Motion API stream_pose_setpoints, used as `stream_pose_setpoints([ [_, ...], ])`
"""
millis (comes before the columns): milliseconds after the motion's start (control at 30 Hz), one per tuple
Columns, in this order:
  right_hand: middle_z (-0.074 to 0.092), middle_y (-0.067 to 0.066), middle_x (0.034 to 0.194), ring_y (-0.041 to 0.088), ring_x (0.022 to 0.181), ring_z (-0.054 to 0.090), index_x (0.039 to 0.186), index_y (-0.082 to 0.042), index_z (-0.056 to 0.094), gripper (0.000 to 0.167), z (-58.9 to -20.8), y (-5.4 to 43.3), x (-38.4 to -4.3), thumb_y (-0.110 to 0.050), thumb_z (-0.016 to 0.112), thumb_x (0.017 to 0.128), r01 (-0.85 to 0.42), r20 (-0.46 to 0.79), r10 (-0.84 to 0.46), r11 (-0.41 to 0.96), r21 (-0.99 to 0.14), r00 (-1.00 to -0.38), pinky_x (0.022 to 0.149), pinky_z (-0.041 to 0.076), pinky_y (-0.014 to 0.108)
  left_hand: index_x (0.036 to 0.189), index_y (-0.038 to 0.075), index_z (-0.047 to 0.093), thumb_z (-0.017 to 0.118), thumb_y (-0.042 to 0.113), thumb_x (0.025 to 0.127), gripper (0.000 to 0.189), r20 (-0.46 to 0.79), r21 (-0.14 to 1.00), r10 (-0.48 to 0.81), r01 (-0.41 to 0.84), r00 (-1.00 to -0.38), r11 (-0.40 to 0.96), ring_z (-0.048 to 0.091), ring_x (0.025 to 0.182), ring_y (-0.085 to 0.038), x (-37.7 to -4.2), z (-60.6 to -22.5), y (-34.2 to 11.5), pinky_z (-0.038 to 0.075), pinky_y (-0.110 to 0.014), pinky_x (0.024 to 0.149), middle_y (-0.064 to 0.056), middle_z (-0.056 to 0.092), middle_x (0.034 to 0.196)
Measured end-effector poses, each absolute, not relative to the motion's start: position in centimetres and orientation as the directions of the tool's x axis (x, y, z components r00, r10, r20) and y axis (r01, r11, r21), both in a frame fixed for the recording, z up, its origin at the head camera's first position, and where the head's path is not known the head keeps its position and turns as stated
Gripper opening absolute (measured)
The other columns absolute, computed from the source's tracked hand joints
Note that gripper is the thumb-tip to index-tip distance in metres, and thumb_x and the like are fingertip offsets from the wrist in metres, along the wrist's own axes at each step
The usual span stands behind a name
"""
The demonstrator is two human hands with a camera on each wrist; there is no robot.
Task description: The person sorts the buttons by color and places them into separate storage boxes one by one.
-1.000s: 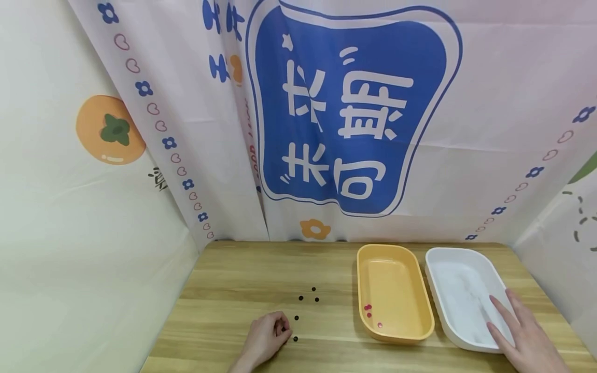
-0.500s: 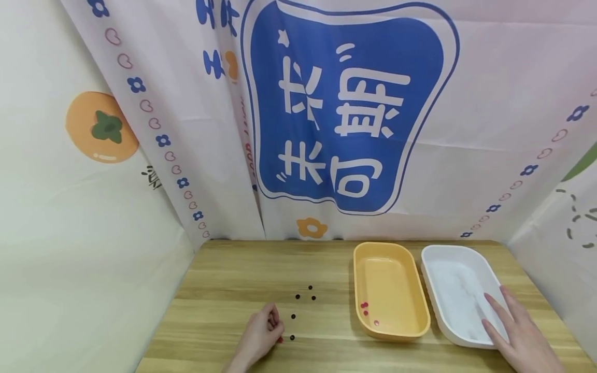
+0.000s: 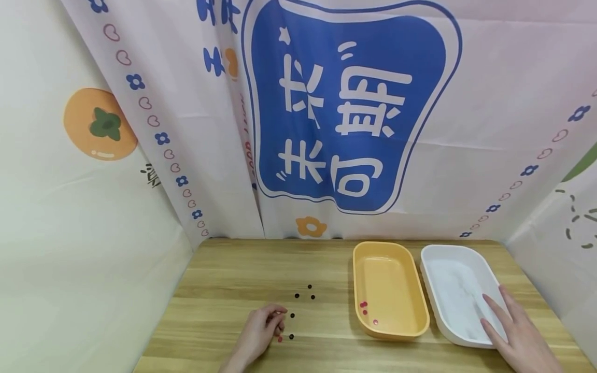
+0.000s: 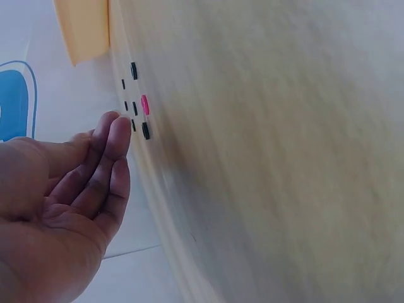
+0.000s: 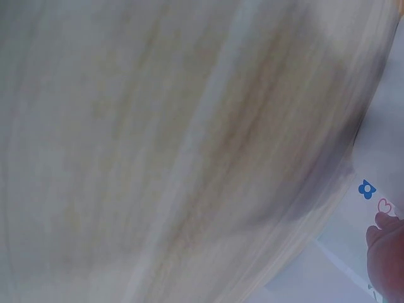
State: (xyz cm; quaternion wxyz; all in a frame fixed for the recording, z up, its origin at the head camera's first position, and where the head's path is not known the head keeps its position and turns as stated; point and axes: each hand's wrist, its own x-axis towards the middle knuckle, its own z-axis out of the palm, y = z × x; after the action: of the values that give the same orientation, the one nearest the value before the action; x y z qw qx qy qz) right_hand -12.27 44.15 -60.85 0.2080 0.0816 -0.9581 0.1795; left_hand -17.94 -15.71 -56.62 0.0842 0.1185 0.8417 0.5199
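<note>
My left hand [image 3: 259,331] is over the table at the left, its fingers loosely bent and nothing visible between them in the left wrist view. Just below its fingertips lies a small pink disc [image 3: 280,340], with a black disc [image 3: 291,336] beside it. Several more black discs [image 3: 297,296] are scattered farther back. Fingers straight and spread, my right hand [image 3: 522,331] rests at the right near side of the white tray [image 3: 459,339], its fingertips over the rim. A few pink discs [image 3: 365,312] lie inside the yellow tray [image 3: 396,334], left of the white one.
The wooden table [image 3: 224,274] ends at the back against a hanging printed cloth [image 3: 489,103]. Pale cloth walls [image 3: 93,248] close off both sides. The two trays stand side by side on the table's right half.
My left fingers have shifted slightly away from the pink disc, which now shows fully below them. My right hand stays at the white tray. The head view has shifted a little.
</note>
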Motion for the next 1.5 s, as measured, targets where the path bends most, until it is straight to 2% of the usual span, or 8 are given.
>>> stream_pose_setpoints([
  [200,0.011,0.029,0.182,0.054,0.168,0.012,0.154,0.004,0.050,0.052,-60.8,44.2,-12.3,-0.020,0.059,0.110,-0.216,0.416,-0.071,0.925,-0.313,-0.907,0.123,-0.021,0.012,0.116,-0.012,0.072,0.066,-0.003,0.104,0.016,0.017,0.883,0.262,0.138,-0.965,0.448,0.076,0.072,-0.020,-18.1,-56.4,-15.7,0.066,-0.029,0.068,-0.017,0.078,0.089],
  [433,0.012,0.030,0.182,0.051,0.170,0.010,0.157,0.003,0.048,0.054,-60.7,44.3,-12.2,-0.020,0.059,0.110,-0.222,0.430,-0.073,0.925,-0.307,-0.900,0.123,-0.020,0.012,0.109,-0.009,0.070,0.074,-0.001,0.100,0.013,0.085,0.854,0.233,0.191,-0.969,0.483,0.080,0.075,-0.021,-18.3,-56.0,-15.6,0.065,-0.022,0.075,-0.015,0.083,0.089],
  [733,0.011,0.031,0.181,0.052,0.169,0.009,0.158,0.003,0.046,0.055,-60.2,44.4,-12.3,-0.021,0.059,0.111,-0.201,0.407,-0.059,0.928,-0.315,-0.912,0.126,-0.024,0.016,0.111,-0.004,0.064,0.078,0.002,0.097,0.021,0.098,0.837,0.240,0.210,-0.966,0.505,0.083,0.082,-0.027,-18.7,-55.2,-15.5,0.067,-0.026,0.082,-0.015,0.084,0.094],
  [967,0.012,0.032,0.180,0.054,0.168,0.011,0.156,0.005,0.048,0.053,-60.0,44.4,-12.5,-0.022,0.059,0.111,-0.196,0.400,-0.058,0.929,-0.313,-0.915,0.125,-0.024,0.016,0.112,-0.005,0.071,0.077,0.001,0.098,0.017,0.121,0.821,0.226,0.226,-0.967,0.524,0.083,0.091,-0.030,-18.9,-54.9,-15.1,0.064,-0.018,0.080,-0.018,0.084,0.101],
  [1133,0.011,0.031,0.181,0.052,0.169,0.008,0.157,0.004,0.047,0.054,-60.2,44.3,-12.4,-0.021,0.059,0.110,-0.211,0.408,-0.070,0.926,-0.313,-0.910,0.124,-0.023,0.015,0.115,-0.007,0.075,0.076,0.003,0.098,0.020,0.107,0.816,0.237,0.222,-0.965,0.534,0.082,0.090,-0.027,-18.7,-54.7,-14.9,0.063,-0.016,0.079,-0.016,0.084,0.101],
  [1367,0.008,0.033,0.181,0.060,0.165,0.011,0.158,0.005,0.045,0.056,-60.8,44.3,-12.4,-0.023,0.058,0.111,-0.196,0.375,-0.064,0.925,-0.324,-0.925,0.127,-0.026,0.025,0.119,-0.008,0.076,0.076,0.003,0.098,0.023,0.094,0.818,0.253,0.219,-0.963,0.532,0.082,0.092,-0.029,-18.5,-54.6,-14.4,0.062,-0.015,0.082,-0.016,0.083,0.103],
  [1400,0.008,0.033,0.181,0.061,0.164,0.012,0.159,0.005,0.044,0.057,-60.9,44.3,-12.4,-0.023,0.058,0.111,-0.191,0.370,-0.062,0.927,-0.324,-0.927,0.131,-0.026,0.032,0.119,-0.008,0.076,0.075,0.003,0.098,0.024,0.091,0.819,0.257,0.219,-0.962,0.530,0.082,0.093,-0.028,-18.6,-54.6,-14.3,0.062,-0.014,0.082,-0.016,0.084,0.104],
  [1500,0.009,0.033,0.180,0.062,0.163,0.014,0.159,0.004,0.044,0.057,-61.0,44.4,-12.4,-0.023,0.058,0.111,-0.189,0.374,-0.061,0.929,-0.317,-0.925,0.132,-0.025,0.037,0.121,-0.007,0.076,0.073,0.003,0.100,0.024,0.081,0.825,0.278,0.221,-0.957,0.520,0.082,0.096,-0.030,-18.7,-54.3,-14.0,0.064,-0.019,0.085,-0.018,0.083,0.108],
])
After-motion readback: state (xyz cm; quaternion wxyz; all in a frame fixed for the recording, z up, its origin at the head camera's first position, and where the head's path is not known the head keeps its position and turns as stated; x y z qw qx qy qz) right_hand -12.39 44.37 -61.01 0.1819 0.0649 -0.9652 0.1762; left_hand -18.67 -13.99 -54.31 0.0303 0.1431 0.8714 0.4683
